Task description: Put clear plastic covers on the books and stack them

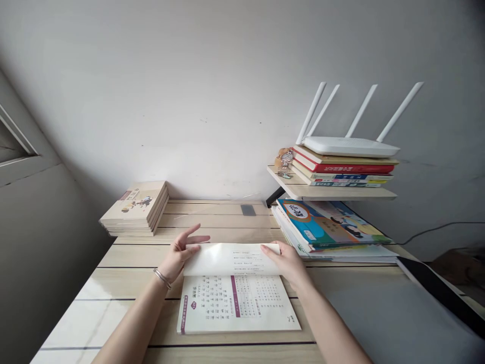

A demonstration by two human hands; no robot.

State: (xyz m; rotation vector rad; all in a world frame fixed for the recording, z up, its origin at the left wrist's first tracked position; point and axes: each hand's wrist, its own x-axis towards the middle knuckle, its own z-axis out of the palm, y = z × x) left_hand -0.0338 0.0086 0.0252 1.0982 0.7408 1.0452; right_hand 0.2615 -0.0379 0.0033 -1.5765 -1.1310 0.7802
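An open book (242, 303) lies on the table in front of me, with printed text and purple bands on its lower page. Its upper part (215, 260) is raised and curves over toward me. My left hand (182, 253), with a silver bangle at the wrist, has its thumb on the raised part's left corner. Two of its fingers stretch out behind that edge; the others are hidden. At the opposite corner, my right hand (288, 260) pinches the raised part, thumb on top and fingers underneath.
A stack of beige books (138, 205) stands at the back left of the wooden table (125, 278). On the right, a small shelf (341, 192) bears books and a white router (348, 145). Textbooks (329, 225) lie below it, near a grey sheet (356, 303).
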